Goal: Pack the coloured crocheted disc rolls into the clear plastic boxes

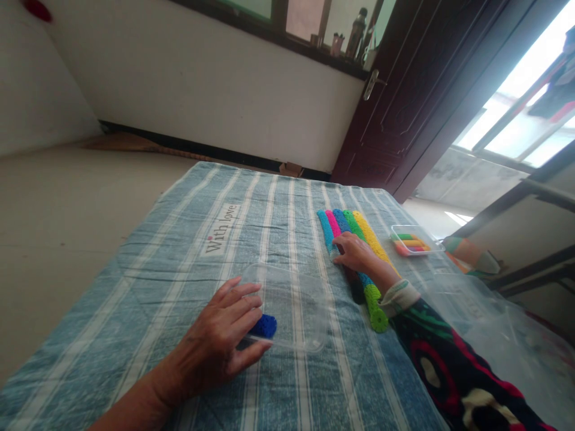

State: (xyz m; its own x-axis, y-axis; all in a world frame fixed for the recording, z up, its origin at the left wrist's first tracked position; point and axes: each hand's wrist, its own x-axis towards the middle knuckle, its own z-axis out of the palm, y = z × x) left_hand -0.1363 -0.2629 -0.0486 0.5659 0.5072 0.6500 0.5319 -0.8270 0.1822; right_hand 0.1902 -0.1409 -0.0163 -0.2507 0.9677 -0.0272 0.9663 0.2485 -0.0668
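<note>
A clear plastic box (309, 311) lies on the cloth in front of me. My left hand (231, 326) reaches over its left side, fingers spread and thumb apart. A short dark blue stack of discs (265, 326) shows between that thumb and fingers, partly covered by the hand. To the right, bumpy stacks of discs lie side by side, among them a yellow stack (369, 232), a green stack (354, 224) and a pink stack (332, 222). My right hand (354, 251) has thumb and fingers closed around the near end of the light blue stack (324, 227). A lime green stack (377, 311) emerges below the right wrist.
A second clear box (415, 244) with colourful stacks stands at the right edge. Transparent plastic (489, 317) lies beside my right sleeve. The striped blue cloth (179, 281) carries the words "With love". Beyond are a wall, a dark door (395, 102) and a windowsill with a flask (357, 33).
</note>
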